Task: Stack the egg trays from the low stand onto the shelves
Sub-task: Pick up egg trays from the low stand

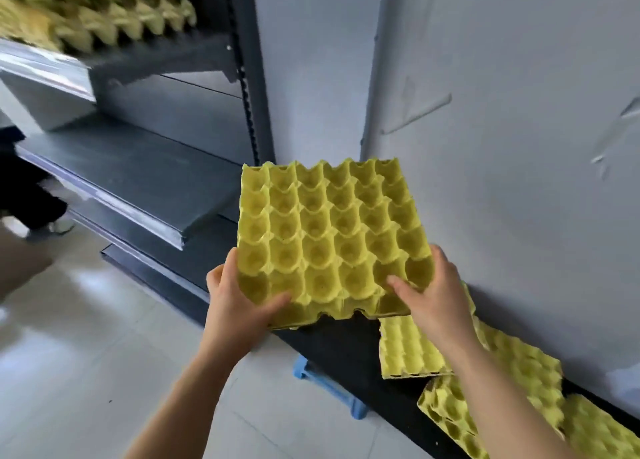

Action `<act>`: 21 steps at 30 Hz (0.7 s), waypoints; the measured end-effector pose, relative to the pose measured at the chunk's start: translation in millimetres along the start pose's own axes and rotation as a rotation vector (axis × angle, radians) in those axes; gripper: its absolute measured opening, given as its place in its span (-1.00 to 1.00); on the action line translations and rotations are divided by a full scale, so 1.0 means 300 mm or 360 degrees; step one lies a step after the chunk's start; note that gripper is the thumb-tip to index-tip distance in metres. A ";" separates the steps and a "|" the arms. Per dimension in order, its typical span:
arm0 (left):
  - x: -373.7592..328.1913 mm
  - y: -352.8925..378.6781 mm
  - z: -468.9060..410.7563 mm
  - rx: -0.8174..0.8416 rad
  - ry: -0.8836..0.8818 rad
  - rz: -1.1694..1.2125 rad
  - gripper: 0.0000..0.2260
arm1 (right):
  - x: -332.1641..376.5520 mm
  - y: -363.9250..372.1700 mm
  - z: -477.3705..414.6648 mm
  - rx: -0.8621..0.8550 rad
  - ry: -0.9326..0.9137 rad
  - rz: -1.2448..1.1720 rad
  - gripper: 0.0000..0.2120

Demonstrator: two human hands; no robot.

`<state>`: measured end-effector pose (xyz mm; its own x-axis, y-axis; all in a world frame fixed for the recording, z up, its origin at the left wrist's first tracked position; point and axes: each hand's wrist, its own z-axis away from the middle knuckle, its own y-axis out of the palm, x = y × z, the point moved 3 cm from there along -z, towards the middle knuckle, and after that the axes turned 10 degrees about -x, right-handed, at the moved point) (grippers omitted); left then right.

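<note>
Firmly clamped between the left hand (pixel 239 306) and the right hand (pixel 433 296), a yellow egg tray (pixel 329 240) sits mid-frame, cups up, thumbs lying on its near corners. Lower right, more trays (pixel 519 382) lie on the low black stand (pixel 346 351). Upper left, blurred stacked trays (pixel 104 22) rest on the grey shelves (pixel 114 174).

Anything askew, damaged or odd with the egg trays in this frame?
Yes. The egg trays left on the low stand lie scattered at different angles, overlapping, not in a squared pile. The nearest one has a ragged, torn-looking corner. The held tray, gripped by the left hand and right hand, looks intact.
</note>
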<state>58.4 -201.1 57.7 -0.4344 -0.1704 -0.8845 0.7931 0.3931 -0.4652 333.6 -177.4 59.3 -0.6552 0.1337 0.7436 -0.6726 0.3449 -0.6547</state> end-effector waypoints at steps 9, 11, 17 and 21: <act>0.239 -0.550 -0.375 -0.0324 -0.0075 -0.0067 -0.17 | 0.526 0.526 0.023 0.0207 -0.0179 -0.0069 -0.24; 0.303 -0.622 -0.456 -0.0366 -0.0146 -0.0033 -0.11 | 0.609 0.634 0.008 0.0255 -0.0201 -0.0040 -0.24; 0.458 -0.774 -0.709 -0.0438 -0.0233 0.0021 -0.21 | 0.826 0.937 -0.066 0.0331 -0.0250 0.0021 -0.23; 0.544 -0.858 -0.903 -0.0462 -0.0302 0.0047 -0.11 | 0.948 1.127 -0.131 0.0370 -0.0256 0.0057 -0.22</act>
<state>-332.4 -85.2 42.8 -0.3042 -0.3092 -0.9010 0.6380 0.6363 -0.4337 -66.5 13.8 54.6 -0.7137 -0.0133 0.7004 -0.6966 0.1181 -0.7076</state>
